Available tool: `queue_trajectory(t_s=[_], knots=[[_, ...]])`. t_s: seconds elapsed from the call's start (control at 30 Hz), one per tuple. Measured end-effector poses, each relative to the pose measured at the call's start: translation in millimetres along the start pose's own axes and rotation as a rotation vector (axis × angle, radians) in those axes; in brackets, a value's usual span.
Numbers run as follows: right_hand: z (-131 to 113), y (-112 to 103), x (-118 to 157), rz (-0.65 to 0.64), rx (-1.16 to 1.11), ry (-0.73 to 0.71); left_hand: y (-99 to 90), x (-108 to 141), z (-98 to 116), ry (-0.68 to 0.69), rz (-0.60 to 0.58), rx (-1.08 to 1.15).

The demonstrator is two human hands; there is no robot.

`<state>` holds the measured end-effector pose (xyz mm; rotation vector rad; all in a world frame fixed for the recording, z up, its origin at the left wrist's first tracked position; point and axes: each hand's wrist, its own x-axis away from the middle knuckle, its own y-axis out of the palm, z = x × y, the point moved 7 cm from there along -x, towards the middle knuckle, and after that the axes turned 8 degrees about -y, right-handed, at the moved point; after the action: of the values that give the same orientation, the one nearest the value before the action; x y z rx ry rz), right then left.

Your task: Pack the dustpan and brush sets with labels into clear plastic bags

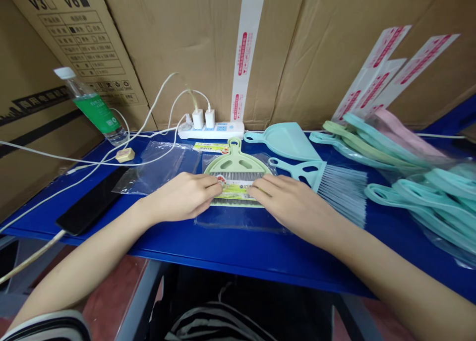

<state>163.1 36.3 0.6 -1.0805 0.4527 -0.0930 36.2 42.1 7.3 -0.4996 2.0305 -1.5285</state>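
Note:
A light green hand brush and dustpan set (240,162) lies on a clear plastic bag (238,221), its handle pointing away from me. Across the bristles runs a yellow-green and white printed label (238,188). My left hand (189,197) has its fingers closed at the label's left end. At the right end, my right hand (284,197) curls its fingers down over the label. Both sets of fingertips are partly hidden. Beside my right hand lie a light blue brush (312,172) and, behind it, a light blue dustpan (288,140).
Bagged dustpan sets (427,202) are heaped at the right. A clear bag (159,165), another label (211,147), a black phone (92,202) and white cables lie leftward. A power strip (211,130) and water bottle (94,110) stand before cardboard boxes (193,43) on the blue table (223,256).

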Motion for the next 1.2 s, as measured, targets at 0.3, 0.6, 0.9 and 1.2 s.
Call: queue_trajectory(t_s=[0.3,0.6,0.9,1.2], knots=[[-1,0,1,-0.033,-0.099,0.04,5.3,0,2,0.018,-0.076,0.007],[0,2,2,-0.093,-0.174,0.071,-2.4,3,-1,0.004,-0.104,0.135],[4,0,9,-0.083,-0.307,0.066,-4.7,3,-4,-0.044,-0.172,0.132],[11,3,15,-0.162,-0.312,0.127,0.4,5,-4,-0.083,-0.233,0.15]])
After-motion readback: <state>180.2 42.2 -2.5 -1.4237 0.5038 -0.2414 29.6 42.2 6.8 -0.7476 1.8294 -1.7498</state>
